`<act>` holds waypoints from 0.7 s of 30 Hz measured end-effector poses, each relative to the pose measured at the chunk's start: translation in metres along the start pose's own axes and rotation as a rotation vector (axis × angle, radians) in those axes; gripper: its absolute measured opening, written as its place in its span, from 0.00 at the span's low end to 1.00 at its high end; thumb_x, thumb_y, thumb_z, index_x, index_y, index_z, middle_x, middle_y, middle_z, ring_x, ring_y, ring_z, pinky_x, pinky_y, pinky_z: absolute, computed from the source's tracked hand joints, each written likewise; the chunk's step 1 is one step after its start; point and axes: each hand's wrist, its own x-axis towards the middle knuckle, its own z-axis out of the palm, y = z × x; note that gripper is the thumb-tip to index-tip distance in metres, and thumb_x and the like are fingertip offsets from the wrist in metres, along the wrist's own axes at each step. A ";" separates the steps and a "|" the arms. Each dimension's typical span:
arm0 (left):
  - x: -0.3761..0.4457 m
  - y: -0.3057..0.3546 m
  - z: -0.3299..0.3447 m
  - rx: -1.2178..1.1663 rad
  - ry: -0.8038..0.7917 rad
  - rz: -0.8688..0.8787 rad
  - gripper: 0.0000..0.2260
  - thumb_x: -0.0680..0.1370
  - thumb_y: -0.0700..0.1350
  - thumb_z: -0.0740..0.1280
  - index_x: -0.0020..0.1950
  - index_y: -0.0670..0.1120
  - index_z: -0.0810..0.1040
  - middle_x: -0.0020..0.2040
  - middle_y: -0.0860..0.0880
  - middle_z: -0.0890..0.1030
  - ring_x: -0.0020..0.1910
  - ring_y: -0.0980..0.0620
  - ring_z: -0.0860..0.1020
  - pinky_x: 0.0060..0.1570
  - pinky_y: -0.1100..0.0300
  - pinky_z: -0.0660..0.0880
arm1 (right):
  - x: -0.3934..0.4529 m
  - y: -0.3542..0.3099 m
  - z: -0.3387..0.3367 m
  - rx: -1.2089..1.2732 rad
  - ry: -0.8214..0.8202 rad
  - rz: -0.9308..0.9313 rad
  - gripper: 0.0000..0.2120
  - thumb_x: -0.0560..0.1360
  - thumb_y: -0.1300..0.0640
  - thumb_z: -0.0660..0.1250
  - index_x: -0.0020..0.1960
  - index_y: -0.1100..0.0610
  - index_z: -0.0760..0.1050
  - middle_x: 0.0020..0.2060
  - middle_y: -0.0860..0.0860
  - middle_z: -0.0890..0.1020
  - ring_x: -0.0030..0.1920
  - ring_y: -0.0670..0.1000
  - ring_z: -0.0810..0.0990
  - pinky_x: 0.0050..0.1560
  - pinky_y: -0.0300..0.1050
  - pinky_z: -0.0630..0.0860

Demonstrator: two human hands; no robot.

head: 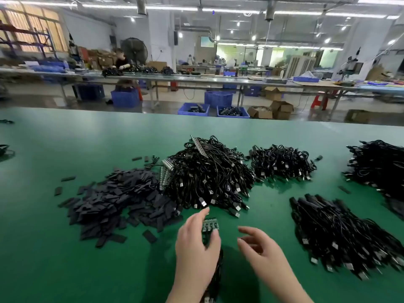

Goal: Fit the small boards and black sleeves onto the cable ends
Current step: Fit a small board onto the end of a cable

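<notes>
Green-board strip (pixel 210 225) pinched in the left hand (pixel 196 248); right hand (pixel 260 248) loose, empty; no writing legible.

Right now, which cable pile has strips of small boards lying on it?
The big middle pile, beside the black sleeves; board strips rest on its top and left edge.

Head view looks forward and down over the green table (pixel 65 138)

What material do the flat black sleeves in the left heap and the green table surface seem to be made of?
The flat black rectangular sleeves look like matte soft plastic or rubber tubing, perhaps heat-shrink: dull, no glare, thin and flattened. The smooth green table surface looks like a rubber or vinyl mat: even colour with a soft sheen under the lights. Neither is certain from the picture alone.
</notes>
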 end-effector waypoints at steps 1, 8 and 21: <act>0.020 -0.002 0.013 0.035 -0.093 0.036 0.18 0.79 0.51 0.64 0.68 0.62 0.69 0.64 0.68 0.69 0.67 0.64 0.65 0.63 0.64 0.64 | 0.020 0.002 0.006 -0.085 0.046 0.003 0.12 0.76 0.49 0.70 0.58 0.40 0.79 0.45 0.42 0.84 0.45 0.39 0.82 0.43 0.29 0.75; 0.091 -0.038 0.048 0.683 -0.503 -0.014 0.15 0.81 0.56 0.56 0.64 0.55 0.75 0.61 0.54 0.75 0.61 0.51 0.73 0.54 0.54 0.73 | 0.081 0.023 0.034 -0.710 0.031 -0.115 0.20 0.77 0.35 0.60 0.63 0.43 0.78 0.53 0.43 0.78 0.56 0.47 0.77 0.53 0.41 0.72; 0.079 -0.075 0.039 0.020 -0.331 0.089 0.14 0.77 0.44 0.68 0.56 0.64 0.79 0.50 0.67 0.77 0.54 0.63 0.75 0.52 0.71 0.71 | 0.078 0.035 0.038 -0.713 0.119 -0.346 0.15 0.72 0.39 0.72 0.54 0.44 0.84 0.43 0.43 0.79 0.44 0.49 0.78 0.43 0.47 0.74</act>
